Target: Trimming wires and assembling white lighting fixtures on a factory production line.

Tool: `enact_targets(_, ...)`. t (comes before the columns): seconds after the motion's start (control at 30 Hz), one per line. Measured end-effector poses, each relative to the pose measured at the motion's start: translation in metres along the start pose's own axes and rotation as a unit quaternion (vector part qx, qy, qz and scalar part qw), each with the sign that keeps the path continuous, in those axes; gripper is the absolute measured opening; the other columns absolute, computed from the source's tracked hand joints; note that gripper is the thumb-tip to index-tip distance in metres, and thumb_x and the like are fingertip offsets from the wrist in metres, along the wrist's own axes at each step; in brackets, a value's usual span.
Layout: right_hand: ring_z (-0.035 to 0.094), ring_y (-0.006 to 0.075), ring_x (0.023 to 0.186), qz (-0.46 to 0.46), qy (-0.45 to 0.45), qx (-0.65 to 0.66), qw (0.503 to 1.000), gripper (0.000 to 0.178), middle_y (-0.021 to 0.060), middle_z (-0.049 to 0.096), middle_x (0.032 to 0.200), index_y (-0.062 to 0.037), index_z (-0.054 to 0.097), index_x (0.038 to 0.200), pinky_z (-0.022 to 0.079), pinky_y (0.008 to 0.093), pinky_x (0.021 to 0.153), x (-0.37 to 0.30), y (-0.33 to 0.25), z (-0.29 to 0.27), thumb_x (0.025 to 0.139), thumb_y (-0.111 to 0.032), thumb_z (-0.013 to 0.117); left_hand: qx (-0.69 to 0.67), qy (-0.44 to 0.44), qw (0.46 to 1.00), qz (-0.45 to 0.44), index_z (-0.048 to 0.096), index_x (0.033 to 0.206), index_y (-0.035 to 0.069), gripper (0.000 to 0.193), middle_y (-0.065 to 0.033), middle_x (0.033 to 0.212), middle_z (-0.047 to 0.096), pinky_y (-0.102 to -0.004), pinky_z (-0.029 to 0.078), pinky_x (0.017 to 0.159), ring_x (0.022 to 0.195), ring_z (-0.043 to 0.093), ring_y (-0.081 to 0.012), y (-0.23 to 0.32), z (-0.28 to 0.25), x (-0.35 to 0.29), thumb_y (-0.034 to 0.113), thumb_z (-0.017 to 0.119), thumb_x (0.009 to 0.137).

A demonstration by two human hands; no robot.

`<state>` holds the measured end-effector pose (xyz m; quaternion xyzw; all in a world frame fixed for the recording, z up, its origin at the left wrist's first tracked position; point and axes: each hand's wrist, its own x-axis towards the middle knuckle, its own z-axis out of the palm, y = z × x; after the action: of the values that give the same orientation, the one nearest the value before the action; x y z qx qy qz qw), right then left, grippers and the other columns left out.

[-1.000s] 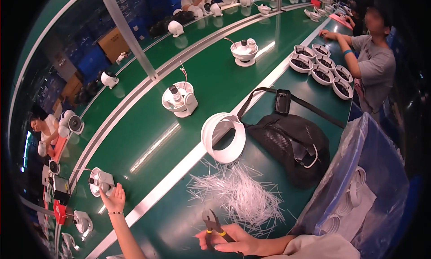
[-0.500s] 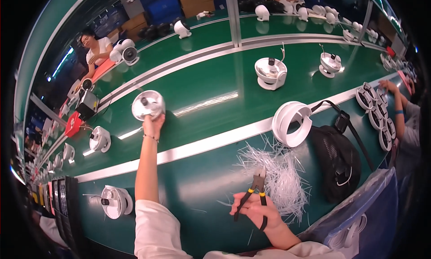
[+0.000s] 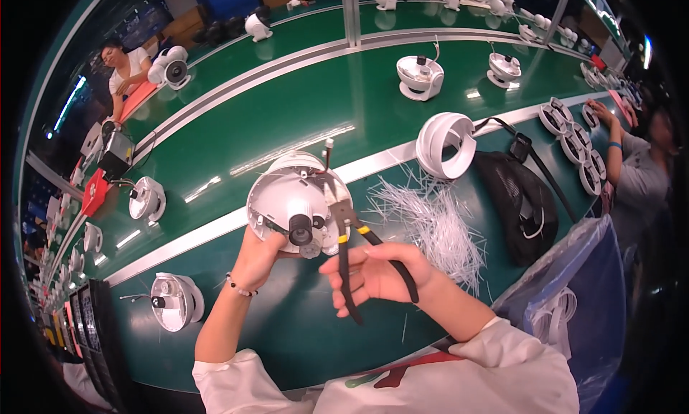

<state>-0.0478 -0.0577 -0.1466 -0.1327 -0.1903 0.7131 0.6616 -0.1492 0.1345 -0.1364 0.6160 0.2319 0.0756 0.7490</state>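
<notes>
The person's right hand (image 3: 387,270), low in the centre of the frame, has its fingers loosely curled about a pair of black-and-yellow-handled cutters (image 3: 344,217), handles spread apart. Just left of it, the left hand (image 3: 257,265) (a beaded bracelet (image 3: 241,289) circles its wrist) is partly closed on the underside of a round white housing (image 3: 282,199). That housing sits at mid-frame, open side up, with the cutters' metal head over its right side; whether the blades grip anything is unclear. Another white unit (image 3: 169,299) lies on its side at lower left, and a plastic-lined blue bin (image 3: 601,292) fills the lower right. Right of centre are a heap of clear strips (image 3: 439,234), a black bag (image 3: 513,212) and white rings (image 3: 428,152). Beyond runs the green conveyor (image 3: 287,120), with two similar units (image 3: 419,84) at upper right.
</notes>
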Motion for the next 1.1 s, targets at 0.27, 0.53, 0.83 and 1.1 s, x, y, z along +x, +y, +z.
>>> enact_targets(0.27, 0.054, 0.0320, 0.089, 0.009, 0.011, 0.037, 0.999, 0.056, 0.0167, 0.052, 0.099, 0.0121, 0.035, 0.116, 0.038, 0.0481, 0.083, 0.006, 0.005, 0.006, 0.081, -0.032, 0.038, 0.069, -0.012, 0.997, 0.013, 0.034, 0.114, -0.003, 0.046, -0.0132, 0.104, 0.050, -0.0349, 0.054, 0.065, 0.088, 0.055, -0.0238, 0.012, 0.003, -0.014, -0.005, 0.038, 0.069)
enact_targets(0.53, 0.054, 0.0312, 0.088, 0.032, 0.073, -0.028, 0.996, 0.052, 0.0159, 0.052, 0.099, 0.0110, 0.038, 0.115, 0.040, 0.0471, 0.082, 0.005, 0.011, 0.008, 0.082, -0.030, 0.037, 0.070, -0.011, 0.997, 0.010, 0.032, 0.116, -0.002, 0.048, -0.0132, 0.105, 0.049, -0.0356, 0.054, 0.066, 0.089, 0.055, -0.0242, 0.016, -0.007, -0.016, -0.006, 0.036, 0.068)
enact_targets(0.83, 0.053, 0.0325, 0.090, 0.040, 0.033, 0.040, 0.998, 0.055, 0.0154, 0.051, 0.099, 0.0099, 0.037, 0.116, 0.039, 0.0490, 0.083, 0.005, 0.008, 0.005, 0.082, -0.034, 0.037, 0.103, -0.010, 0.995, 0.007, 0.037, 0.114, 0.002, 0.043, -0.0098, 0.101, 0.052, -0.0333, 0.053, 0.064, 0.087, 0.056, -0.0208, 0.015, -0.002, -0.023, 0.003, 0.046, 0.072)
enact_targets(1.1, 0.053, 0.0344, 0.089, 0.041, 0.006, 0.093, 0.995, 0.057, 0.0165, 0.050, 0.098, 0.0117, 0.036, 0.115, 0.040, 0.0499, 0.081, -0.001, 0.009, 0.003, 0.082, -0.035, 0.036, 0.095, -0.041, 0.995, -0.007, 0.023, 0.127, 0.006, 0.058, -0.0124, 0.115, 0.042, -0.0342, 0.054, 0.067, 0.096, 0.051, -0.0253, 0.017, -0.004, -0.022, -0.005, 0.035, 0.072)
